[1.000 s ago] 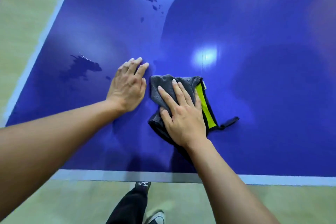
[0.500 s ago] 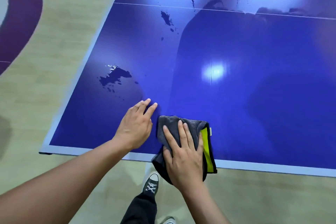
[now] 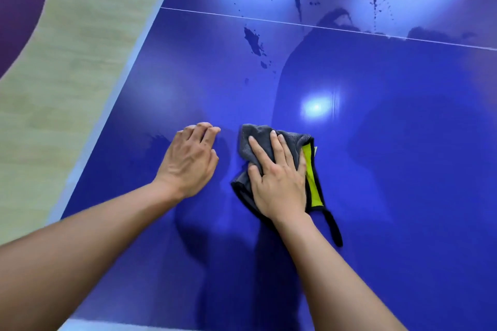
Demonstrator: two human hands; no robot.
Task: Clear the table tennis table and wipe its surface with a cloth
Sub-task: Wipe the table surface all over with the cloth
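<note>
- Pale wood-look floor (image 3: 67,62) runs along the table's L side; a purple curved floor marking (image 3: 18,8) sits at far L.
- Glossy blue table tennis table (image 3: 403,169) fills most of the view. Its white L edge strip (image 3: 113,115) runs diagonally, and a strip of the near edge (image 3: 107,326) shows at bottom L.
- Thin white line (image 3: 295,23) crosses the top well beyond both hands.
- Dark wet-looking splotches (image 3: 252,40) lie scattered on both sides of that line, well apart from the cloth. A bright light reflection (image 3: 316,107) sits just beyond the cloth.
- Open room: bare blue surface lies to the R of the cloth and between the hands and the white line.
- Crumpled grey microfibre cloth (image 3: 258,134) lies on the table approx. mid-view, well in from the L edge. Its yellow-green panel (image 3: 312,177) faces up on the R side, and a black strap (image 3: 333,228) trails toward the near R.
- R hand (image 3: 279,185) lies palm down on the cloth, fingers straight and slightly spread, pressing it to the table.
- L hand (image 3: 188,161) rests on bare table just L of the cloth without touching it. Fingers are together and slightly bent, holding nothing.
- Writing: small pale tag (image 3: 316,147) at the cloth's R edge, too small to read.
</note>
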